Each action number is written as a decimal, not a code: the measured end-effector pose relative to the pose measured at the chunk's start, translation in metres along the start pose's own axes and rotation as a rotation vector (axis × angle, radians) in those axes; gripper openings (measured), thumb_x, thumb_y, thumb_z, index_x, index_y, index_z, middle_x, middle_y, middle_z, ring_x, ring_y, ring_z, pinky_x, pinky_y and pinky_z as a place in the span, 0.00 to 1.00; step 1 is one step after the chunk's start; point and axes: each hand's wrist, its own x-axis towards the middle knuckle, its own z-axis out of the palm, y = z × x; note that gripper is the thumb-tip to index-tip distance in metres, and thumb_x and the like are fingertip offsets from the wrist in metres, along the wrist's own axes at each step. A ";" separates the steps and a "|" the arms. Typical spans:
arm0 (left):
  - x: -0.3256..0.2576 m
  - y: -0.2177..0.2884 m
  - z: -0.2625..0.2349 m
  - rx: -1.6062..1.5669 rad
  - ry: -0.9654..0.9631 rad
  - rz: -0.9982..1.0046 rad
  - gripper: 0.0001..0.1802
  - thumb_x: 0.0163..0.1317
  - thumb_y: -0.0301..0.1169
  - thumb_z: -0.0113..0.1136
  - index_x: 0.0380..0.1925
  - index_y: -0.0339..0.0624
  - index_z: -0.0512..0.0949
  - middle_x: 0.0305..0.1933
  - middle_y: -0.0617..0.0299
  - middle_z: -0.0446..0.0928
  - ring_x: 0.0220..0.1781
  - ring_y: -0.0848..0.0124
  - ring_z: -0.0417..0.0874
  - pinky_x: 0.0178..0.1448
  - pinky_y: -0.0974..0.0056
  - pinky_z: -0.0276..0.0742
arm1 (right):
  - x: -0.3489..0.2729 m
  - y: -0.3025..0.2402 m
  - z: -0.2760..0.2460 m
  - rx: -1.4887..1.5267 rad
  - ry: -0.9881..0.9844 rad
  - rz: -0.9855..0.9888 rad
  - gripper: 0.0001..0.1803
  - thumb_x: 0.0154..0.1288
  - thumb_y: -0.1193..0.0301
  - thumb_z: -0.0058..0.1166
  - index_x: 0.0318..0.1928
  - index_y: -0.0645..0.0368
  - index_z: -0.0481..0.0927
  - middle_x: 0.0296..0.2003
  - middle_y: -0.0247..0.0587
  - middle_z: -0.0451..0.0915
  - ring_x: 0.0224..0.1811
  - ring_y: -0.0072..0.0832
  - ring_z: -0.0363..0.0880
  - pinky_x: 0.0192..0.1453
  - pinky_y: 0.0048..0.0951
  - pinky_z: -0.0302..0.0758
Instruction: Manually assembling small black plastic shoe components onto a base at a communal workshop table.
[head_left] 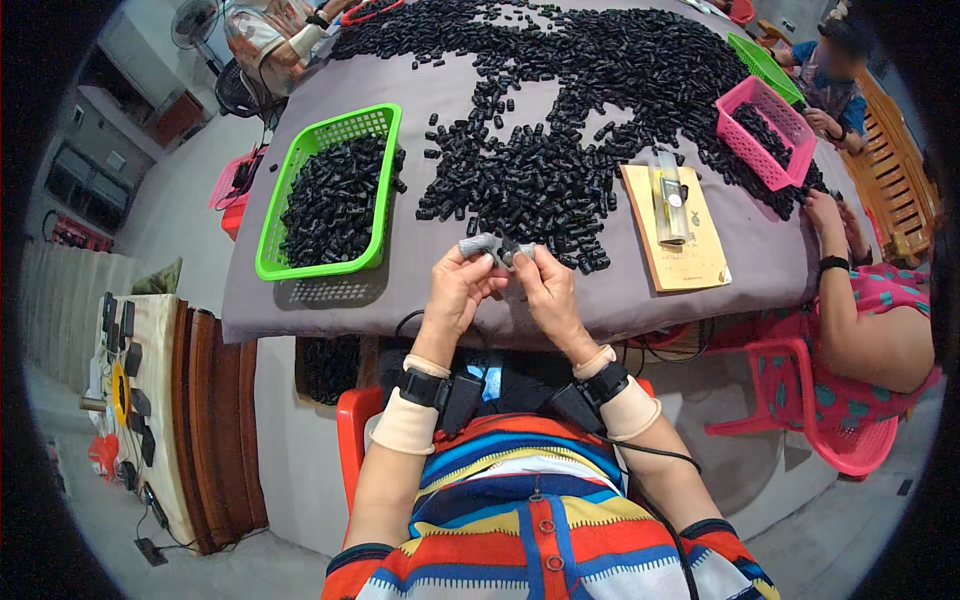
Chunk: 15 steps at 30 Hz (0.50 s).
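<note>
Close to the table's near edge, my left hand (459,290) and my right hand (549,297) meet with their fingertips pinched. Between them is a small black plastic piece (509,243), mostly hidden by the fingers. Grey coverings show at the fingertips of both hands. Just beyond my hands lies a loose pile of short black cylindrical parts (530,185), spread over the grey tablecloth (300,305). To the left, a green plastic basket (264,255) is filled with similar black parts.
A yellowish notepad (690,272) with a clear plastic case (670,200) lies to the right. Farther right are a pink basket (735,95) and a green basket (765,65). A large heap (630,50) covers the far table. Other people sit around it, one close at right on a pink chair (800,400).
</note>
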 end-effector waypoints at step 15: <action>0.001 -0.005 -0.025 -0.108 -0.124 0.014 0.13 0.59 0.22 0.55 0.45 0.40 0.74 0.36 0.62 0.77 0.33 0.74 0.77 0.35 0.71 0.74 | -0.003 -0.013 -0.002 -0.225 -0.130 -0.140 0.12 0.60 0.66 0.52 0.27 0.62 0.72 0.23 0.46 0.73 0.24 0.40 0.73 0.26 0.35 0.67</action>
